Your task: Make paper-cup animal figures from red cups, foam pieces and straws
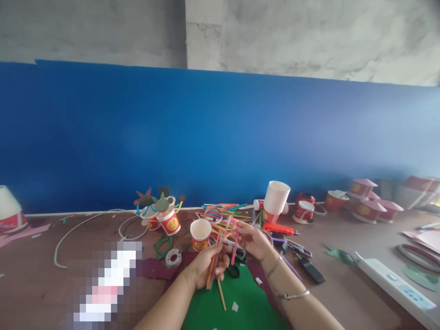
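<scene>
Orange strips (212, 266) are held in my left hand (211, 262), whose fingers are curled round them above green paper (202, 305). Close by on the right, my right hand (250, 239) pinches a bent pink strip (234, 245). A thin wooden stick (222, 294) points down below my left hand. Just behind my left hand stands a red and white paper cup (200, 233). Black-handled scissors (233, 271) lie partly hidden beneath my hands.
Colored strips (223, 211) lie behind my hands. Decorated cups (169, 222) and a tape roll (173, 258) are left. Stacked cups (276, 199), an orange cutter (280, 228), a black key fob (311, 269) and a white power strip (395, 286) are right.
</scene>
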Tool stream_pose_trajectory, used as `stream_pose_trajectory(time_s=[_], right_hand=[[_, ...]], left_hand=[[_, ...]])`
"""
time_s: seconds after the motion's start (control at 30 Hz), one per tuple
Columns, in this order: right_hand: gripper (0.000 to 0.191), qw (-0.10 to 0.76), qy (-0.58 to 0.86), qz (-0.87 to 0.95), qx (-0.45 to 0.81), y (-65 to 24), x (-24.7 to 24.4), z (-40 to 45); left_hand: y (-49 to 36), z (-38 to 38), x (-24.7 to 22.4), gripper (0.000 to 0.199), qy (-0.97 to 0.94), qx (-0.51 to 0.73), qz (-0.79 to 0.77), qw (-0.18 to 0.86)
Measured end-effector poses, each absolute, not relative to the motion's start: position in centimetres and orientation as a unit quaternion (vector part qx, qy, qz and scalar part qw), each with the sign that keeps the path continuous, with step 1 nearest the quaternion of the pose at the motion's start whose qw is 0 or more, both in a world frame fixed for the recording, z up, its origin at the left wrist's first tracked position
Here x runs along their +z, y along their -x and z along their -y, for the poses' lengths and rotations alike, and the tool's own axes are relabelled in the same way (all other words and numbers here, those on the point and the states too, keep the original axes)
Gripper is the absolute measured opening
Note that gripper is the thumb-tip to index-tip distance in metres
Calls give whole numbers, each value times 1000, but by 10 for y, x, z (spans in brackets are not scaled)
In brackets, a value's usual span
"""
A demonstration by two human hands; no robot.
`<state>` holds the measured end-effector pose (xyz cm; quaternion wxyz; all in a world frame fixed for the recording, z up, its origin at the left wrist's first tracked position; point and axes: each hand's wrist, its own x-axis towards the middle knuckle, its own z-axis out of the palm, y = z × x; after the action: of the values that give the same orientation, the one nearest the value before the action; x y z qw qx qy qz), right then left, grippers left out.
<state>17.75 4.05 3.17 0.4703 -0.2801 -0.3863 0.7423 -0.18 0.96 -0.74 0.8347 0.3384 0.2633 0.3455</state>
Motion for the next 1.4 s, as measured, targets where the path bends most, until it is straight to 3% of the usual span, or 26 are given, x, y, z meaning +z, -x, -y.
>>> stream_pose_trajectory(time_s=[0.17, 0.37, 0.57, 0.93, 1.13, 1.23, 1.4], right_hand=[[33, 451, 233, 382, 772, -181, 19, -39], [14, 419, 220, 408, 781, -181, 11, -42], [24, 409, 265, 445, 751, -179, 12, -43], [22, 617, 358, 377, 591, -180, 7, -60], [27, 651, 359, 348, 571, -182, 8, -61], [26, 611, 396, 387, 566, -177, 11, -59], [43, 470, 419, 597, 498, -157, 18, -42]], left_hand=[[2, -9, -6, 29, -330, 354, -262, 835], [3, -8, -2, 31, -323, 401, -240, 823], [5, -6, 0, 42, -339, 379, -219, 833], [5, -8, -5, 41, -341, 361, -227, 838], [5, -9, -6, 38, -330, 362, -236, 839], [4, -9, -6, 34, -325, 363, -251, 836], [0, -7, -3, 28, -317, 385, -273, 823]])
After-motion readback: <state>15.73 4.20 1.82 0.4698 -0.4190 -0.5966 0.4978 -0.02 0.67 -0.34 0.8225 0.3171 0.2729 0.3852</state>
